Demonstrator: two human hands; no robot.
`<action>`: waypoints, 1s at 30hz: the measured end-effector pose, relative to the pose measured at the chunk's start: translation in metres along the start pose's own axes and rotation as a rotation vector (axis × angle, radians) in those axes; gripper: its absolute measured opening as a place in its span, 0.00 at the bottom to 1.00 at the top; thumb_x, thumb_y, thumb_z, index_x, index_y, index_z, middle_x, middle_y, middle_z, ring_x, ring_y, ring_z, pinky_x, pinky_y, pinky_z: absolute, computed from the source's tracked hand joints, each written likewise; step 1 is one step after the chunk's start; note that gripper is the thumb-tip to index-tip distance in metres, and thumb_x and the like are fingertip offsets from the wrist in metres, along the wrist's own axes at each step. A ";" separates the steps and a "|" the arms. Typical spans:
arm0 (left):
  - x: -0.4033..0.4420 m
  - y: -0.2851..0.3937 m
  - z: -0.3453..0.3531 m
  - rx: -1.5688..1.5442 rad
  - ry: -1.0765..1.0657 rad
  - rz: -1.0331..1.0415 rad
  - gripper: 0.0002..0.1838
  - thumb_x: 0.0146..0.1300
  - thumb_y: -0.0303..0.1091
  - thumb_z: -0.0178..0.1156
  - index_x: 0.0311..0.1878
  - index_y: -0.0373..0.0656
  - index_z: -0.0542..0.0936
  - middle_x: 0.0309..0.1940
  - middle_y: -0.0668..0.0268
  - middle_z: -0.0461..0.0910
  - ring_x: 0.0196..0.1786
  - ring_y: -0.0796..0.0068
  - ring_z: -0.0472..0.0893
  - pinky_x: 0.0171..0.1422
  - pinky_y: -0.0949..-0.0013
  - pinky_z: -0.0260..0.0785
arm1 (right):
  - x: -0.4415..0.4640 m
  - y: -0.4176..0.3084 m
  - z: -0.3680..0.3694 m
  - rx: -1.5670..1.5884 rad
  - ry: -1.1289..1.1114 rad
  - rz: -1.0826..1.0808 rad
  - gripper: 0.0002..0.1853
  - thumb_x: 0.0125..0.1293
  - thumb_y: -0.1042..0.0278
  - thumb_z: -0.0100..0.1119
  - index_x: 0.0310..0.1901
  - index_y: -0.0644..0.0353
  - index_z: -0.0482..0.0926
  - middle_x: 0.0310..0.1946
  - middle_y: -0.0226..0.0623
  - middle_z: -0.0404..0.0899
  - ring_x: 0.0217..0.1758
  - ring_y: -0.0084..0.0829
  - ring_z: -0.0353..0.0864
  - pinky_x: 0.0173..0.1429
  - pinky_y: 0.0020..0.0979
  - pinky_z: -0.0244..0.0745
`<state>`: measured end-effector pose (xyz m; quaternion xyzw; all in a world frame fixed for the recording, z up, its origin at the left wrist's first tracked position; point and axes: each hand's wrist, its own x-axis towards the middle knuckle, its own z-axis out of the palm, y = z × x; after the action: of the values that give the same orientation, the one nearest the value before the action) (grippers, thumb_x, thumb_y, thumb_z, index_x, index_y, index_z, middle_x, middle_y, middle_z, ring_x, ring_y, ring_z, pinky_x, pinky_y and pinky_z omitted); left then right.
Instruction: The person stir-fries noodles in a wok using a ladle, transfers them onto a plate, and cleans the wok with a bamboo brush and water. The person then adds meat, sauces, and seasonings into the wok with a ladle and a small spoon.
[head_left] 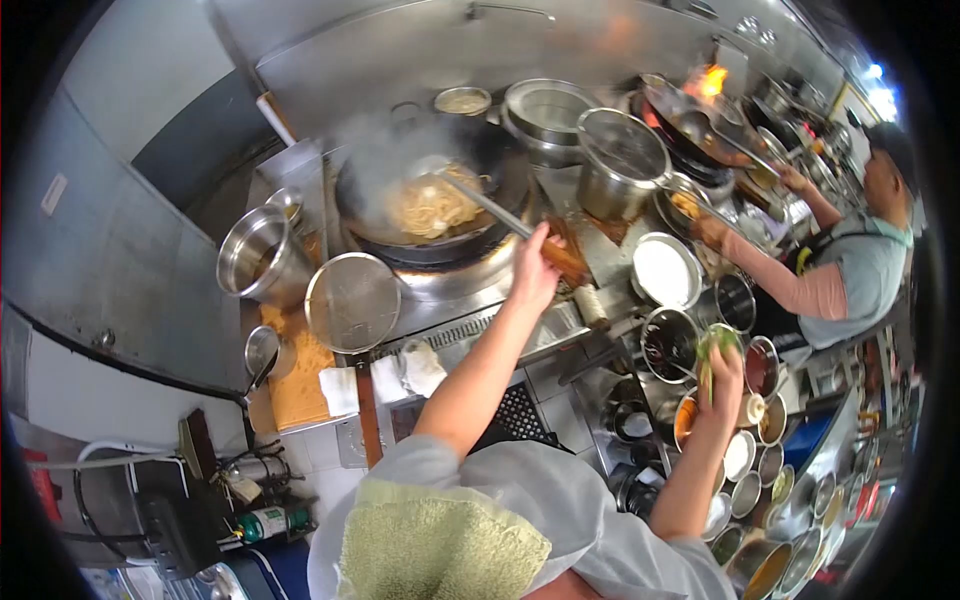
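Left grip [536, 264] holds a ladle [492, 207] at the noodles [437, 214], right grip [726, 376] greens [716, 340].

This area is a commercial kitchen. It is identified by a wok [508, 172] on a steel range [545, 325], a flame [711, 82] at a second wok [668, 104], and grouped ingredient bowls [746, 495].

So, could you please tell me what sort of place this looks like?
Most likely a restaurant kitchen: noodles lie in a large, steaming wok, flames rise at a second wok where a co-worker stands, and a steel pot sits between the woks.
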<state>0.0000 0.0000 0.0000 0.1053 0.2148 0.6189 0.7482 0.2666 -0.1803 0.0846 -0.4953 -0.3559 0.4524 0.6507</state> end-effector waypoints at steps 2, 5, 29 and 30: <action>-0.001 -0.039 0.018 0.033 -0.035 0.100 0.13 0.63 0.29 0.62 0.45 0.40 0.68 0.30 0.62 0.75 0.32 0.70 0.77 0.41 0.63 0.74 | 0.028 -0.017 0.004 -0.091 -0.047 0.039 0.12 0.63 0.71 0.60 0.46 0.65 0.77 0.36 0.32 0.78 0.37 0.23 0.77 0.41 0.23 0.71; -0.032 0.082 0.003 0.243 0.086 0.236 0.12 0.62 0.26 0.61 0.42 0.41 0.66 0.27 0.67 0.72 0.28 0.76 0.74 0.31 0.69 0.71 | 0.093 0.013 0.158 -0.104 -0.270 -0.086 0.09 0.64 0.70 0.61 0.44 0.64 0.79 0.29 0.25 0.75 0.25 0.17 0.69 0.27 0.20 0.62; -0.189 0.167 -0.068 0.835 0.210 0.289 0.24 0.61 0.16 0.57 0.58 0.39 0.63 0.28 0.67 0.70 0.25 0.80 0.72 0.28 0.75 0.67 | 0.287 0.135 0.523 -1.162 -0.869 -0.409 0.13 0.66 0.68 0.54 0.49 0.66 0.73 0.37 0.53 0.83 0.44 0.46 0.84 0.52 0.43 0.77; -0.188 0.166 -0.070 0.827 0.202 0.295 0.24 0.61 0.15 0.56 0.58 0.39 0.62 0.28 0.67 0.70 0.25 0.80 0.72 0.27 0.75 0.66 | 0.291 0.143 0.523 -1.173 -0.849 -0.494 0.13 0.67 0.65 0.54 0.48 0.66 0.74 0.37 0.52 0.83 0.44 0.46 0.84 0.52 0.43 0.77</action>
<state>-0.2047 -0.1547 0.0447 0.3640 0.4986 0.5884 0.5221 -0.1457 0.2765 0.0847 -0.4496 -0.8576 0.1821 0.1706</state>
